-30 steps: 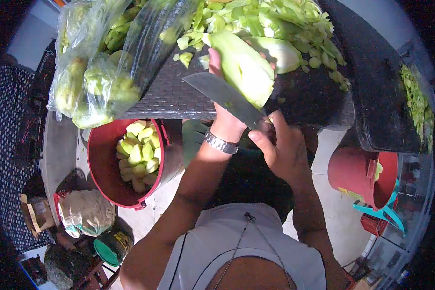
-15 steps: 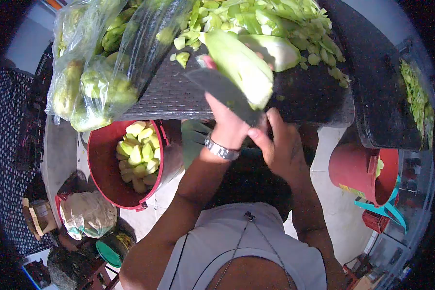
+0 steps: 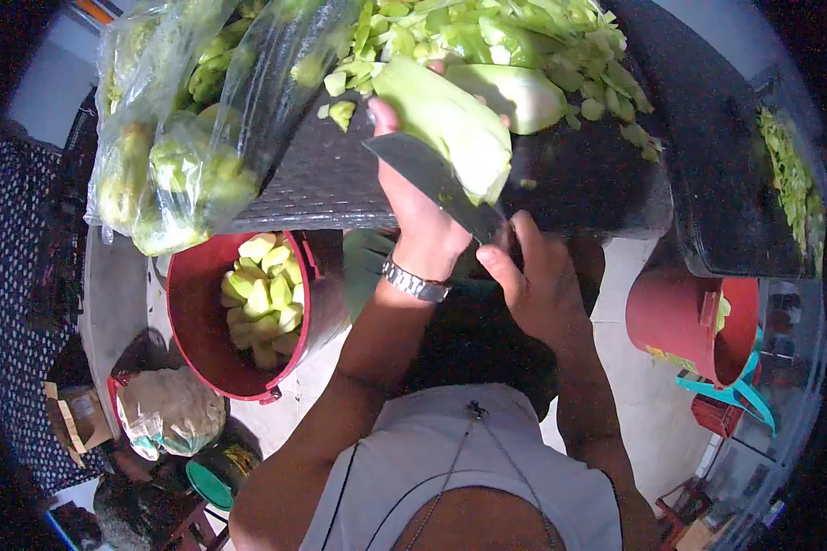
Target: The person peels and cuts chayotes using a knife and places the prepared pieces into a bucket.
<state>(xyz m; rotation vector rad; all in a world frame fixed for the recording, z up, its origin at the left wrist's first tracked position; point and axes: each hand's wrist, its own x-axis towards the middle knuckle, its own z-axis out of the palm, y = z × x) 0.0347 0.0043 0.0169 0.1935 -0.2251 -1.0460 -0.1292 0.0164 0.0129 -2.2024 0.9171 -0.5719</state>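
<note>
My left hand (image 3: 411,204) is closed round a large, pale, peeled fruit that looks like a green papaya (image 3: 450,129), its thumb showing along the left side and the other fingers mostly hidden behind it. A wide dark knife (image 3: 427,174) slants across the near side of this fruit, in front of my left palm. My right hand (image 3: 538,280) grips the knife at its lower end; the handle is hidden in the fingers. Just beyond, a second peeled green papaya (image 3: 519,96) lies on the dark woven tabletop (image 3: 322,188), beside a heap of green peelings (image 3: 505,37).
A clear plastic bag (image 3: 188,170) of unpeeled green fruit overhangs the table's left edge. Below it stands a red bucket (image 3: 188,317) holding peeled pieces (image 3: 265,294). Another red bucket (image 3: 666,317) is at right, under a dark surface with more shreds (image 3: 786,179).
The held papaya and my left hand have shifted slightly left. The knife blade has turned a little and sits somewhat lower along the fruit. Both hands keep their holds.
</note>
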